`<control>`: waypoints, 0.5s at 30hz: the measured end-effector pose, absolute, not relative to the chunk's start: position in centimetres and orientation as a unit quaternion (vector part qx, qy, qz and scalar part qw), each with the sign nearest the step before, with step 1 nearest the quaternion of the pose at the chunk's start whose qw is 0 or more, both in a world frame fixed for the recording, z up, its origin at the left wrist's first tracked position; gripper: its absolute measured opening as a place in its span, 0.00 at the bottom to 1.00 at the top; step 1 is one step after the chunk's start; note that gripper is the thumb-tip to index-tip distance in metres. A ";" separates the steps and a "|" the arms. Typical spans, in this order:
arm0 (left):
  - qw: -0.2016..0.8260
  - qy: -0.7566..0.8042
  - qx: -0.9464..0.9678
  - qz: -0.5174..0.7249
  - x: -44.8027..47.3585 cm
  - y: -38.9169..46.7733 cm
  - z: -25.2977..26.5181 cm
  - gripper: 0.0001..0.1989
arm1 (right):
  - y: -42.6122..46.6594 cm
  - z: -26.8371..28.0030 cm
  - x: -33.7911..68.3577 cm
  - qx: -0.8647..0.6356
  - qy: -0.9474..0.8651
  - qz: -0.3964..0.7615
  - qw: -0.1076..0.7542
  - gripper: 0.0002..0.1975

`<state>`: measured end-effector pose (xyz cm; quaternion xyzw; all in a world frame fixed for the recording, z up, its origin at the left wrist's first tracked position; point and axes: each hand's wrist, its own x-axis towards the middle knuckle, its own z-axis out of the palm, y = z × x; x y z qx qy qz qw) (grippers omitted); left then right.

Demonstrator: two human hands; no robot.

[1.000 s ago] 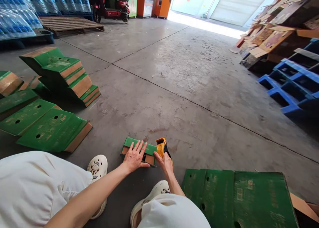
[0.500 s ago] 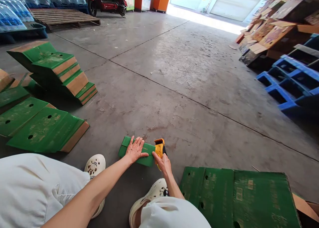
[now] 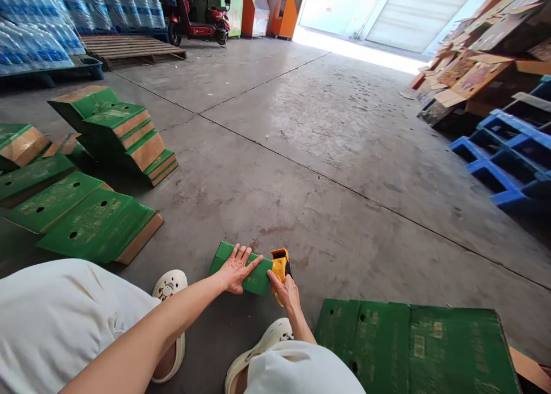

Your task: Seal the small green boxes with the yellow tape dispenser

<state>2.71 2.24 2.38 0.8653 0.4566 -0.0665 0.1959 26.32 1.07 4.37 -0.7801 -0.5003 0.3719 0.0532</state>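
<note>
Between my feet and a little beyond them, a small green cardboard box (image 3: pixel 258 280) rests on the concrete floor. My left hand (image 3: pixel 239 269) lies on top of it with the fingers spread. At the box's right end, my right hand (image 3: pixel 286 290) grips a yellow and black tape dispenser (image 3: pixel 280 262). The dispenser's head touches or almost touches that end of the box. Its handle is mostly hidden by my fingers, and I cannot make out any tape.
Flattened green cartons (image 3: pixel 413 342) lie at my right knee. More green cartons (image 3: pixel 99 224) and a stack of them (image 3: pixel 124 124) are at the left. Blue pallets (image 3: pixel 508 153) and piled cardboard boxes (image 3: pixel 477 78) stand at right. Farther back are a wooden pallet (image 3: pixel 133 47) and a red scooter (image 3: pixel 202 26).
My left hand has turned on the box, its fingers now reaching more to the right. The right hand still holds the tape dispenser at the box's end. The whole view has shifted slightly.
</note>
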 end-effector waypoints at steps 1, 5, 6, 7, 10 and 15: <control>0.199 0.450 0.868 -0.069 2.7 2.3 2.6 0.72 | 1.0 4.4 26.4 -0.778 -0.500 0.375 0.057 0.26; 0.205 0.418 0.883 -0.058 2.2 1.7 2.6 0.71 | 0.0 4.4 26.9 -0.763 -0.490 0.405 0.115 0.28; 0.206 0.406 0.889 -0.050 2.0 1.2 2.5 0.71 | -0.3 4.6 27.1 -0.766 -0.482 0.406 0.129 0.30; 0.209 0.397 0.893 -0.041 1.9 0.5 2.4 0.71 | -0.6 4.9 27.3 -0.771 -0.472 0.403 0.141 0.31; 0.223 0.379 0.898 -0.018 2.1 -1.6 2.3 0.71 | -1.4 6.2 28.4 -0.784 -0.460 0.379 0.174 0.35; 0.230 0.363 0.903 -0.004 3.0 -3.5 2.3 0.69 | -2.8 8.8 29.7 -0.725 -0.425 0.466 0.278 0.42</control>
